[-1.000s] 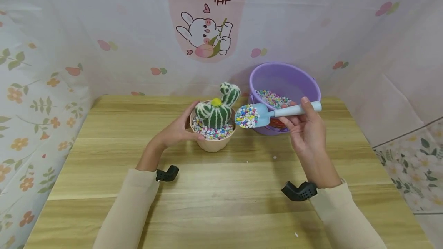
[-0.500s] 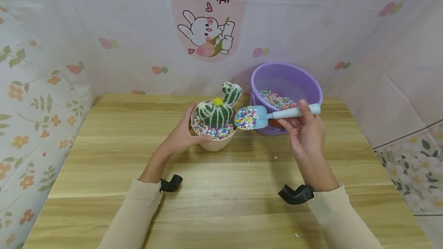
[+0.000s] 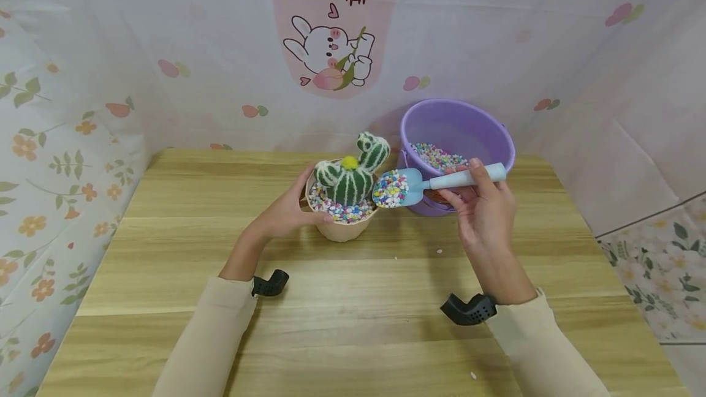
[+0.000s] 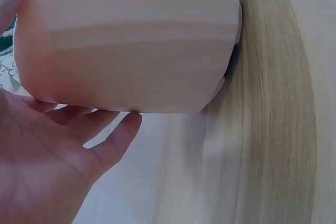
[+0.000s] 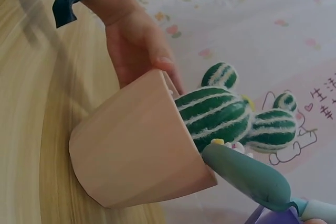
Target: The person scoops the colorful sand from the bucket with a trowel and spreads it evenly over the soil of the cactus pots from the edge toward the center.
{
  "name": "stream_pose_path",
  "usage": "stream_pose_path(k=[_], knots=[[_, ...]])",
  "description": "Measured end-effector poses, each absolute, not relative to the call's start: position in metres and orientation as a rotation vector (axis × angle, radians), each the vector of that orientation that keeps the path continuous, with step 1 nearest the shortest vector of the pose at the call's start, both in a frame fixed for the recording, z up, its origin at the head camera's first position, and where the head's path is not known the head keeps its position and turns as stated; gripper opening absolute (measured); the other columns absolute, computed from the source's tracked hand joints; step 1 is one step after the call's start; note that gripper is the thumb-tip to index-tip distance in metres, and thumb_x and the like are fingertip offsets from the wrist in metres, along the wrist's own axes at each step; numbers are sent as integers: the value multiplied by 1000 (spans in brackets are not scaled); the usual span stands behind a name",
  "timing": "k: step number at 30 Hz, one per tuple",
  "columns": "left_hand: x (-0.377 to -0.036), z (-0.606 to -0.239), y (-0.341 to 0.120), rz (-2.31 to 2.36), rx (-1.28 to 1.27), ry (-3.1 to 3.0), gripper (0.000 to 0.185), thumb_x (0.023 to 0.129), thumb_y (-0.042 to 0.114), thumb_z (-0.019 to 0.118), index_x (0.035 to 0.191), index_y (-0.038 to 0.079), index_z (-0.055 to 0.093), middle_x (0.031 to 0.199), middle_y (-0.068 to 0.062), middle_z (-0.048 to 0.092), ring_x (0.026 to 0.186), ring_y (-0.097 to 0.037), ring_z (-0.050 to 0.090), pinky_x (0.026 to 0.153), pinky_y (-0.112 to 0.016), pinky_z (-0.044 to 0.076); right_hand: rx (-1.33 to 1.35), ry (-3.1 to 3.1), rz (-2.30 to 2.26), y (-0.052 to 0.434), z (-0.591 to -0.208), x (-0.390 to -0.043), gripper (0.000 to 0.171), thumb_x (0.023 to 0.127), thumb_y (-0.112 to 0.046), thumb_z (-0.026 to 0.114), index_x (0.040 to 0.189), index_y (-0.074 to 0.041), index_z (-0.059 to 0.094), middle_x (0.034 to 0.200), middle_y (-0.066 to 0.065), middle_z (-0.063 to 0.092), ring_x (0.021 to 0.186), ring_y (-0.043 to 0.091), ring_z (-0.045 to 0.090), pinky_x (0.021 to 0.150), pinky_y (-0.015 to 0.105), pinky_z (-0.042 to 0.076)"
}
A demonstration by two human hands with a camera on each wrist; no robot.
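Observation:
My left hand (image 3: 287, 210) grips a pale peach flower pot (image 3: 343, 233) at its left side, thumb on the front of the rim, fingers round the far side. In the pot stands a green cactus (image 3: 349, 186) with white ribs and a yellow tip, ringed by colourful pebbles (image 3: 337, 209). The right hand (image 3: 488, 210) holds a light blue trowel (image 3: 415, 184) by its pale handle. Its blade, heaped with multicoloured pebbles (image 3: 390, 189), has its tip right at the pot's right rim. In the right wrist view the blade (image 5: 247, 174) overlaps that rim.
Behind the trowel, a purple bucket (image 3: 410, 124) with pebbles (image 3: 437, 155) in it stands at the back of the wooden table (image 3: 353, 323). A few stray white pebbles lie on the table. A printed cloth (image 3: 220, 48) hangs behind.
The trowel has shifted slightly left, its tip coming closer to the pot's rim and tilting a little. The left hand keeps its hold on the pot.

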State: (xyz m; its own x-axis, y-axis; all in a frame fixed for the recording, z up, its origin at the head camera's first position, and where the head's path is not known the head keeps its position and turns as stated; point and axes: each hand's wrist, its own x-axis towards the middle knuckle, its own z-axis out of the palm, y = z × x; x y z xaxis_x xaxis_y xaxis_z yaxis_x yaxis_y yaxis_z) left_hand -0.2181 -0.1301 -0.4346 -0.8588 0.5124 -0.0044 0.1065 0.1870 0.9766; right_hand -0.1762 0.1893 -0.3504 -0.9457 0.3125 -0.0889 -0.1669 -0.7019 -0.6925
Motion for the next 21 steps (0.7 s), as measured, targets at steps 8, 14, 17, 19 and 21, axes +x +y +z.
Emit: stream_pose_path(k=[8,14,17,19,21], knots=[[-222,-438,-130,1754,610,2104,106,83,24,77,157,26,1,154,-10,26,136,-26,36,110,-50,33,-258,-1106,2616,184,-350,-179,27,86,-7,73,104,5,57,82,19,68,71,29,72,63,44,57],[-222,-440,-130,1779,618,2092,105,84,20,77,157,26,3,154,-8,28,136,-26,36,111,-50,32,-254,-1169,2581,182,-349,-181,29,87,-9,73,106,5,55,84,18,68,70,27,72,59,39,57],[-222,-439,-129,1786,622,2086,104,84,20,76,157,26,3,154,-7,28,136,-26,36,111,-50,32,-256,-1169,2579,182,-349,-181,29,87,-9,73,106,5,55,85,17,67,70,28,72,58,39,57],[-222,-439,-129,1782,623,2088,103,84,20,76,157,27,4,154,-7,27,137,-26,36,111,-50,32,-257,-1163,2579,182,-349,-182,30,87,-9,73,106,5,55,85,17,67,70,28,72,57,39,57],[-223,-440,-130,1775,628,2090,103,84,19,76,157,27,4,154,-7,27,137,-27,36,111,-50,32,-260,-1156,2581,182,-349,-182,30,86,-9,74,106,5,55,86,17,67,70,28,72,57,39,57]])
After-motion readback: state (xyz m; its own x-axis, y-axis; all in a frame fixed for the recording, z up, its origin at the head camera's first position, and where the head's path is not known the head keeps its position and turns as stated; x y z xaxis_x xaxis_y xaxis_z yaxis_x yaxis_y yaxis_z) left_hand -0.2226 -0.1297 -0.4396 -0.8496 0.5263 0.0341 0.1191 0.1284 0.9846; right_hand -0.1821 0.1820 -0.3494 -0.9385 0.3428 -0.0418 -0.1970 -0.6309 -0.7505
